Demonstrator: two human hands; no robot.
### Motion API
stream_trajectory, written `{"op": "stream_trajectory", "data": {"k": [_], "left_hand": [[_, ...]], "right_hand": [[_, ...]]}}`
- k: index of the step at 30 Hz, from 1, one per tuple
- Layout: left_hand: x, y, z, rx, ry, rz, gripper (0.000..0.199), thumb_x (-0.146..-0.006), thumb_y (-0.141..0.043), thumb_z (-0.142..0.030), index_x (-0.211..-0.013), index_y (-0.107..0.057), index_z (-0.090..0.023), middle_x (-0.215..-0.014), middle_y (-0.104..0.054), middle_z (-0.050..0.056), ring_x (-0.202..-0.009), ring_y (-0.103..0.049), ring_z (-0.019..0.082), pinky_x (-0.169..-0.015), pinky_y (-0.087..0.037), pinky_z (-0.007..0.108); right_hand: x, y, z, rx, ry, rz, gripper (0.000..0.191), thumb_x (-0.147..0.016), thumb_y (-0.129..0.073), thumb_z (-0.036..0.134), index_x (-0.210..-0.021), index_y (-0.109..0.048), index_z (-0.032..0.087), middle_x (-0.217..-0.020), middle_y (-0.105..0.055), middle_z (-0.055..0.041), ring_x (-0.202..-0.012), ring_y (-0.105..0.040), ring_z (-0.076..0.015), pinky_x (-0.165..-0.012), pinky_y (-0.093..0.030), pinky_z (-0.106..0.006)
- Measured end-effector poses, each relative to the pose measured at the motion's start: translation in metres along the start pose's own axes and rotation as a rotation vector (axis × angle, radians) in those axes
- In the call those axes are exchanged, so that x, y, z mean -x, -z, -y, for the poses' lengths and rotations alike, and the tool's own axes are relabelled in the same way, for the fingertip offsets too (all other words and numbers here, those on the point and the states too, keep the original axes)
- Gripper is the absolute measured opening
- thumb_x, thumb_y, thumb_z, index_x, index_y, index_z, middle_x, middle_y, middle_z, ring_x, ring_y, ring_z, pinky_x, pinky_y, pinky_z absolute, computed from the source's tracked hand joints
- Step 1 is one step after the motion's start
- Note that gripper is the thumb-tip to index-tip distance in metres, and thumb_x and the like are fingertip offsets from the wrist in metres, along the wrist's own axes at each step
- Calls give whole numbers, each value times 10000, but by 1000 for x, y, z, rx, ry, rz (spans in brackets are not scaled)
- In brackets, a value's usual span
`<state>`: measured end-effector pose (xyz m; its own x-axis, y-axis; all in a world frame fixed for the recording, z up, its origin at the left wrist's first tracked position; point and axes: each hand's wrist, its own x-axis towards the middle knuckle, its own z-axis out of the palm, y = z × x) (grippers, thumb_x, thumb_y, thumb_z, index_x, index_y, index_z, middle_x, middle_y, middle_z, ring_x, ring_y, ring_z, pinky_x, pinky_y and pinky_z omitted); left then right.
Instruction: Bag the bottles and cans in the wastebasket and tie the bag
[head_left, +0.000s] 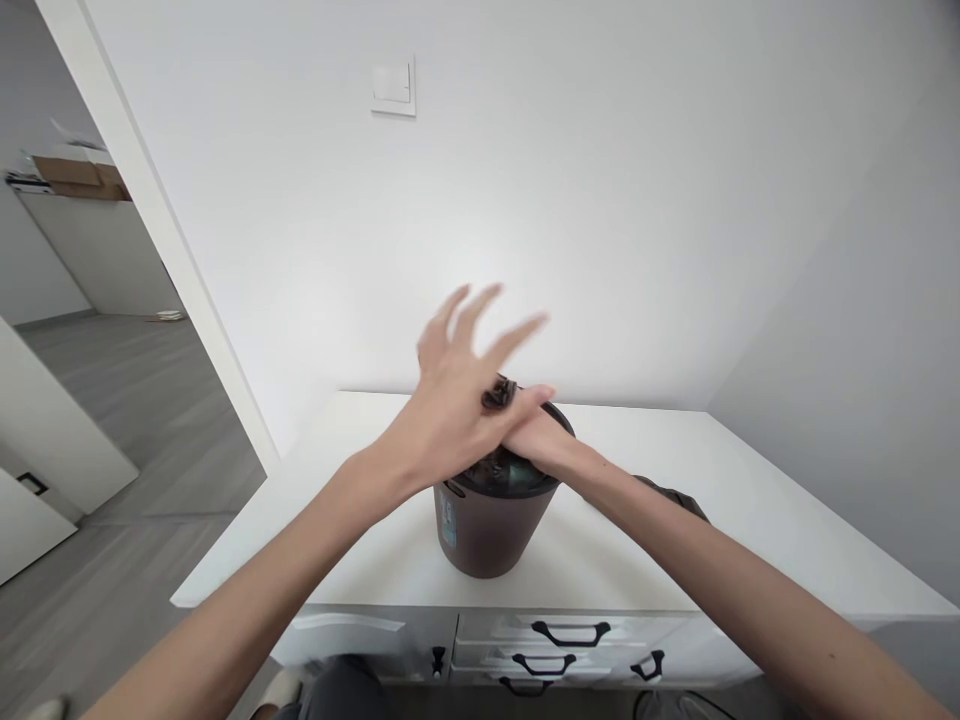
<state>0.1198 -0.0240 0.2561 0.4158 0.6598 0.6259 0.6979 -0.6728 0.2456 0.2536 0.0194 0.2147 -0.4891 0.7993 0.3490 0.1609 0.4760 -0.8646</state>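
Note:
A dark brown trash bin [487, 535] stands upright on a white cabinet top. Inside its black rim lies a dark plastic bin bag [491, 468]. The bag's bunched neck [499, 392] pokes up between the thumb and index finger of my left hand [457, 400]. That hand is open above the bin, its fingers spread and slightly blurred. Behind it, my right hand [536, 437] reaches over the bin from the right and appears closed around the gathered bag. Its fingers are mostly hidden by the left hand.
The white cabinet [630, 560] has drawers with black handles [571, 634]. A black item [675, 495] lies behind my right forearm. A light switch [394, 86] is on the wall. At left, a doorway shows a cardboard box [79, 178] and grey floor.

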Motion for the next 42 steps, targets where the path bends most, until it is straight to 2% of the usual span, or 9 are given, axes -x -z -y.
{"op": "stream_trajectory", "data": {"k": [4,7,10,18,24,31,36,39,42], "left_hand": [[12,-8,11,198,290,-285,962,-814,-814,-586,-1588,-310,-317,-1662,-306,152,-1586,-238,392,-1220,-383,582],[18,-17,20,454,397,-180,1156,-702,-904,-515,-1582,-195,-269,-1493,-515,176,-1440,-505,351,-1103,-520,486],[22,-29,23,587,455,-2,1210,-684,-909,-392,-1580,-118,-206,-1299,-676,156,-1276,-656,320,-1082,-528,466],[16,-46,30,532,397,54,597,-772,-708,-240,-1305,-439,-235,-1257,-722,96,-1145,-704,287,-930,-556,404],[10,-43,38,432,274,123,133,-838,-560,-239,-956,-620,-232,-1004,-701,16,-983,-667,237,-880,-504,363],[6,-33,38,643,309,234,217,-873,-515,-269,-817,-721,-230,-1082,-705,29,-1044,-661,226,-998,-482,352],[6,-34,41,771,442,292,179,-846,-510,-255,-770,-668,-220,-847,-702,-14,-848,-642,184,-819,-490,305],[7,-33,41,727,457,233,150,-835,-506,-248,-741,-618,-218,-778,-642,-32,-772,-584,161,-726,-439,281],[9,-32,35,643,453,164,150,-835,-497,-262,-759,-620,-223,-767,-636,-26,-733,-563,165,-685,-427,290]], "right_hand": [[-1,10,1,-252,-211,45,394,-994,-566,567,-1154,-772,272,-1216,-782,-62,-1171,-706,-272,-1055,-566,-441],[0,21,2,-346,-293,11,448,-953,-612,632,-1068,-799,241,-1029,-815,-85,-1049,-748,-285,-932,-619,-414],[6,28,2,-343,-307,-50,462,-934,-641,651,-1004,-799,222,-942,-810,-89,-993,-752,-278,-891,-621,-393],[23,40,0,-280,-220,-77,501,-958,-594,723,-1090,-786,280,-1102,-786,-53,-1162,-688,-252,-1082,-522,-404],[29,52,2,-253,-151,-4,534,-973,-543,743,-1012,-769,261,-1009,-749,-42,-1105,-656,-226,-986,-521,-346],[34,70,2,-103,-150,188,579,-1009,-464,741,-1022,-785,259,-860,-685,-37,-868,-603,-209,-849,-499,-356],[43,81,8,214,-51,236,461,-1028,-523,645,-1026,-814,288,-971,-753,-30,-964,-662,-232,-887,-504,-352],[45,78,5,320,46,147,366,-1026,-569,582,-1111,-786,300,-983,-769,-23,-829,-660,-210,-774,-512,-338],[43,69,-4,428,148,-83,260,-997,-654,488,-1182,-718,316,-956,-771,-19,-811,-678,-220,-754,-513,-343]]}}
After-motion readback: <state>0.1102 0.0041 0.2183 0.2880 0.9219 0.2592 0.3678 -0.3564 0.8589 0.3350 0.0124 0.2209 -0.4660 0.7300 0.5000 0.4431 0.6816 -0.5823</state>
